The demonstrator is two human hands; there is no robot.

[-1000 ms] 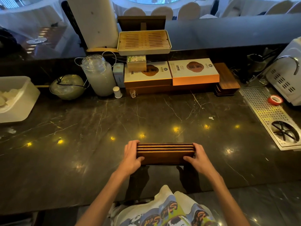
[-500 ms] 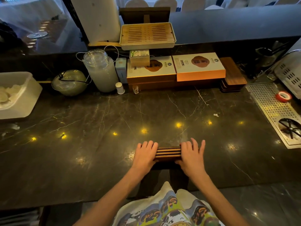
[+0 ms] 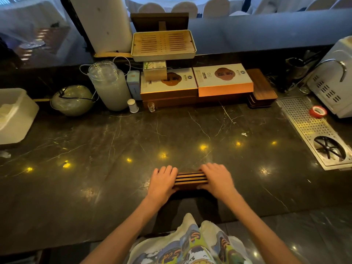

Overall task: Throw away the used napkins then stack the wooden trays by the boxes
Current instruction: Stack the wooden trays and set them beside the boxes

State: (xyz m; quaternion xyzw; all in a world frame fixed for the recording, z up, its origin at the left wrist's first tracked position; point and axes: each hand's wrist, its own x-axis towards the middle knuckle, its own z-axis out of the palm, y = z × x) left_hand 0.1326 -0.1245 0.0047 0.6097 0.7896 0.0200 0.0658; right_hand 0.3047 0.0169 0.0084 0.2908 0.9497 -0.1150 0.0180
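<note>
Wooden trays (image 3: 191, 179) sit in a small stack on the dark marble surface (image 3: 114, 149), close to its near edge and right in front of the person. Four trays can be counted from the striped edges showing between the two hands. The left hand (image 3: 163, 182) covers the left end of the stack, fingers laid over the top and thumb against the near side. The right hand (image 3: 217, 181) does the same at the right end. Each grip is curled closed around its end of the stack, so the trays are clamped between both hands; whether the stack is lifted or resting on the surface cannot be told.

Well apart from the hands, at the back of the surface, two flat boxes (image 3: 196, 82) lie side by side on darker boxes. Just beside them on the right is another pile of dark trays (image 3: 261, 90). A slatted bamboo tray (image 3: 163, 44) is perched on a small carton above the left box. Left of the boxes stand a cloudy plastic jar (image 3: 109, 84) and a white tub (image 3: 15, 115). A metal drain grate (image 3: 312, 130) with a red tape roll (image 3: 317, 111) on it lies at the right.
</note>
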